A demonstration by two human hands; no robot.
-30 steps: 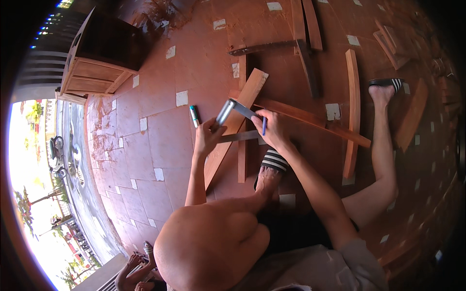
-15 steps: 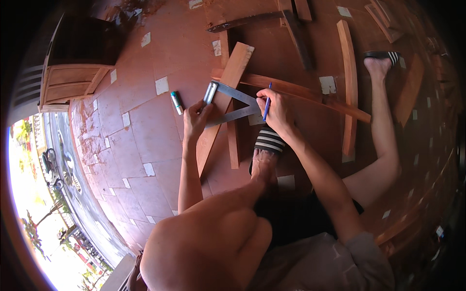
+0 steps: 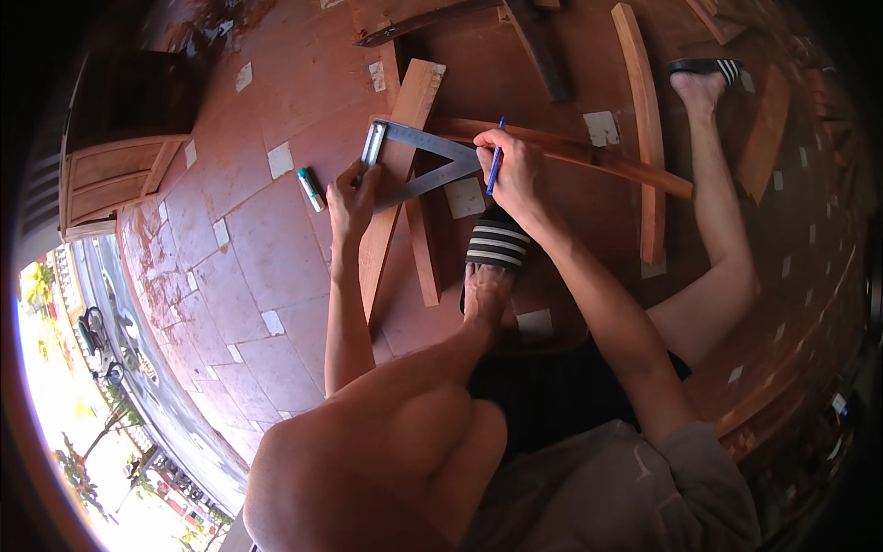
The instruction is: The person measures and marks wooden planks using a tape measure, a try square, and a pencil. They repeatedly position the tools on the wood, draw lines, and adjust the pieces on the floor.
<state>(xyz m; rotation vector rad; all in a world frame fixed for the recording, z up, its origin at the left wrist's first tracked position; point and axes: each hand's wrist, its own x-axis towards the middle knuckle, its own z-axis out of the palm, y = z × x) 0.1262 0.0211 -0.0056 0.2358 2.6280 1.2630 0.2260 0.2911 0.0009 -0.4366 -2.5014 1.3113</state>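
Observation:
A flat wooden board [image 3: 375,262] slants away from me, propped across other timber pieces. Over it lies a triangular metal square [image 3: 440,178], its thick silver stock against the board's left edge. My left hand [image 3: 351,204] is closed on the stock end, fingers beside the board. My right hand [image 3: 517,173] grips a blue pen [image 3: 496,158] upright, and its fingertips meet the square's right corner. The pen's lower tip is by the palm, away from the board. Left of my left hand, a marker-like white tube with a green cap [image 3: 310,189] lies on the floor.
A long wooden strip [image 3: 570,149] crosses beneath the board and a longer beam [image 3: 647,138] at right. Dark timber [image 3: 538,51] lies farther off. My sandalled foot [image 3: 492,253] is close to the right hand. A wooden cabinet [image 3: 115,175] stands far left on the tiled floor [image 3: 248,276].
The whole view has shifted, so the scene sits slightly farther left and higher. Both hands keep their places on the square, and the pen stays in the right hand.

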